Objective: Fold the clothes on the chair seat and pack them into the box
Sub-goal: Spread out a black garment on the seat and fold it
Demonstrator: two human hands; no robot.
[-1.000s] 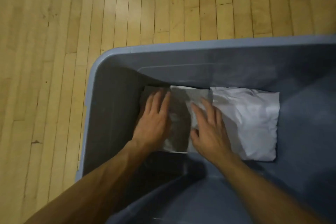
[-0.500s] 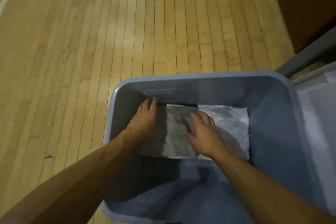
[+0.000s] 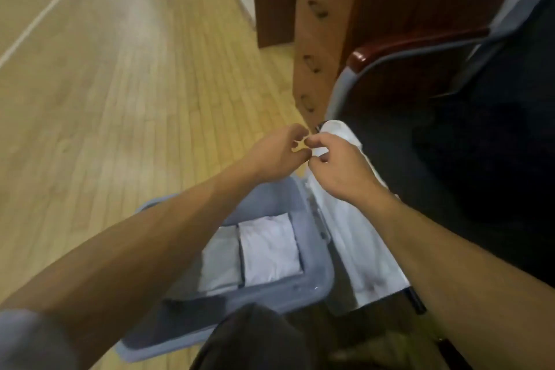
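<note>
**me:** ok so both hands are out of the box now, up at the white garment draped on the chair seat at 3 o'clock. Next piece, I reckon.

**you:** gripping it?

**me:** right hand curled at its top edge, can't tell if it's pinching. Left hand loosely curled, holding nothing. Box at 6 o'clock holds two folded pieces side by side.
</note>
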